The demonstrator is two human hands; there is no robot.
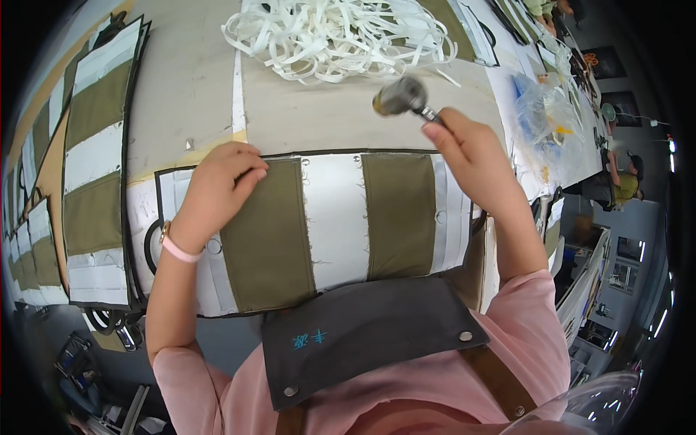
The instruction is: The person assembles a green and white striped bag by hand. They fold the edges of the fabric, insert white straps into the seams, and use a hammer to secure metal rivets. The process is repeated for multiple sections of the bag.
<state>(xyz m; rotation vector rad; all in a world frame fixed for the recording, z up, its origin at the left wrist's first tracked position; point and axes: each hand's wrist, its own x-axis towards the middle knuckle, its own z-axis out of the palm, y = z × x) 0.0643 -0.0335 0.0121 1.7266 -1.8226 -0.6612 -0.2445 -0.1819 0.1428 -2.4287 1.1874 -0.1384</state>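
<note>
A fabric panel with olive-green and white bands and a dark bound edge lies in front of me. At its far edge, left of the middle, my left hand has its fingers curled together and closed on the fabric. My right hand is closed round the handle of a hammer, raised above the table past the panel's far right part. The hammer's metal head points left and is blurred. Small round metal fittings show along the panel's far edge and its sides.
A tangled heap of white narrow tape lies at the far side of the table. More olive-and-white panels are stacked at the left. Clear plastic bags sit at the far right. Another person is farther off at the right.
</note>
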